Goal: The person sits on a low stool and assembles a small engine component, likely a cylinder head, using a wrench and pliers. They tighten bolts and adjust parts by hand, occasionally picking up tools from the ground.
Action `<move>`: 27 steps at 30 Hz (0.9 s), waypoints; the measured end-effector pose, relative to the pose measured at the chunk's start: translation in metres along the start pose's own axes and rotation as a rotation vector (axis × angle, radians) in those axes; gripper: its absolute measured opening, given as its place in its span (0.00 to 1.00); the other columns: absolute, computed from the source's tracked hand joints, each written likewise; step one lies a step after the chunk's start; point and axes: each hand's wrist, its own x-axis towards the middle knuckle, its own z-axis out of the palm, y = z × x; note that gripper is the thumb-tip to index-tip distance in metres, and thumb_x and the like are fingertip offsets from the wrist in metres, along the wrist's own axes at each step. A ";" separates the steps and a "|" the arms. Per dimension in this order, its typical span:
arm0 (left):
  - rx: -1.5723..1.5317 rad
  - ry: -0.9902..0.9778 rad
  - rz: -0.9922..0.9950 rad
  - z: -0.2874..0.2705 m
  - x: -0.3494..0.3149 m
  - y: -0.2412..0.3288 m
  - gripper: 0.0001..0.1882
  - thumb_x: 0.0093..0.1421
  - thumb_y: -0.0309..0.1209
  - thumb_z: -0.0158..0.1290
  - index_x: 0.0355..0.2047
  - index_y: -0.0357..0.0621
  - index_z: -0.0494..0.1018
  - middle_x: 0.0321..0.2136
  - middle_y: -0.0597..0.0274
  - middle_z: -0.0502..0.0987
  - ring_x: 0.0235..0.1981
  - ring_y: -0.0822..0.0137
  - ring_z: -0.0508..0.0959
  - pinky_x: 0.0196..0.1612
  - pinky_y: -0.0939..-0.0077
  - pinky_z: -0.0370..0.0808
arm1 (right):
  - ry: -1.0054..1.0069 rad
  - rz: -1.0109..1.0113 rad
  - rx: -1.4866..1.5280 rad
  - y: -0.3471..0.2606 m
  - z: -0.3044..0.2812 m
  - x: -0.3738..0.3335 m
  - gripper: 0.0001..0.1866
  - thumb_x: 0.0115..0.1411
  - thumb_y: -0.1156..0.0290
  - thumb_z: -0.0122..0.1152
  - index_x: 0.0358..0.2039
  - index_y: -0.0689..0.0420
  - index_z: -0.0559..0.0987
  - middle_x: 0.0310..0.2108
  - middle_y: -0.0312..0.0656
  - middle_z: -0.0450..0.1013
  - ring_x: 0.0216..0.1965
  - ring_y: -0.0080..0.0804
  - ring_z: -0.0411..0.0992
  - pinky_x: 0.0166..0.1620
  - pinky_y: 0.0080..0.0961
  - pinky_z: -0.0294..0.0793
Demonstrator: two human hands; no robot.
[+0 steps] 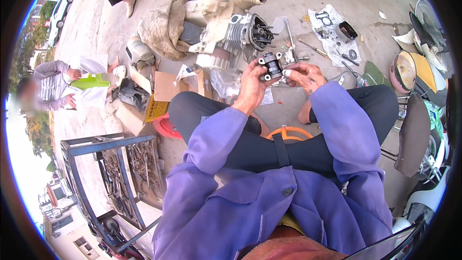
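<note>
In the head view, the left hand (250, 84) grasps a dark metal part (274, 66) with shiny ends, up above the ground between the person's knees. The right hand (308, 77) is curled at the part's right side; I cannot tell if its fingers pinch anything. Past the hands sits a big dirty engine (237, 33). A cardboard box (166, 87) is left of the left hand.

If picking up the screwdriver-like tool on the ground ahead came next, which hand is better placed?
Probably the right hand: it is nearer the tool, while the left hand supports the dark metal part. Whether the right also holds something is unclear.
</note>
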 end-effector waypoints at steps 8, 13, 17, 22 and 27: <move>-0.041 0.006 -0.092 -0.001 0.003 -0.001 0.18 0.62 0.26 0.39 0.51 0.34 0.66 0.47 0.45 0.76 0.46 0.52 0.81 0.49 0.53 0.84 | 0.034 -0.259 -0.310 -0.011 0.005 -0.008 0.18 0.60 0.60 0.68 0.40 0.64 0.83 0.31 0.46 0.78 0.32 0.30 0.78 0.39 0.29 0.78; -0.079 0.024 -0.158 0.000 0.005 -0.007 0.15 0.64 0.29 0.38 0.49 0.34 0.65 0.46 0.44 0.76 0.45 0.51 0.81 0.48 0.52 0.85 | 0.016 -0.394 -0.354 -0.001 -0.003 -0.008 0.19 0.60 0.60 0.68 0.40 0.65 0.82 0.34 0.49 0.78 0.34 0.37 0.79 0.40 0.31 0.79; -0.082 0.049 -0.183 0.005 0.011 -0.014 0.16 0.64 0.29 0.38 0.49 0.34 0.65 0.46 0.44 0.76 0.45 0.51 0.81 0.50 0.51 0.84 | 0.041 -0.344 -0.284 -0.002 -0.009 -0.010 0.18 0.59 0.61 0.68 0.39 0.66 0.81 0.35 0.50 0.77 0.33 0.37 0.79 0.38 0.31 0.78; -0.037 0.088 -0.185 0.012 0.021 -0.018 0.18 0.64 0.30 0.39 0.51 0.32 0.66 0.47 0.44 0.77 0.47 0.51 0.81 0.52 0.51 0.82 | 0.061 -0.376 -0.290 -0.005 -0.019 -0.003 0.17 0.59 0.63 0.68 0.38 0.66 0.81 0.34 0.49 0.76 0.32 0.36 0.78 0.37 0.30 0.77; 0.015 0.182 -0.104 0.013 0.007 -0.010 0.20 0.62 0.31 0.43 0.50 0.33 0.72 0.45 0.49 0.79 0.47 0.55 0.81 0.53 0.51 0.80 | -0.010 -0.423 -0.382 -0.017 -0.005 0.002 0.15 0.60 0.62 0.67 0.38 0.62 0.82 0.34 0.47 0.77 0.34 0.36 0.79 0.39 0.30 0.77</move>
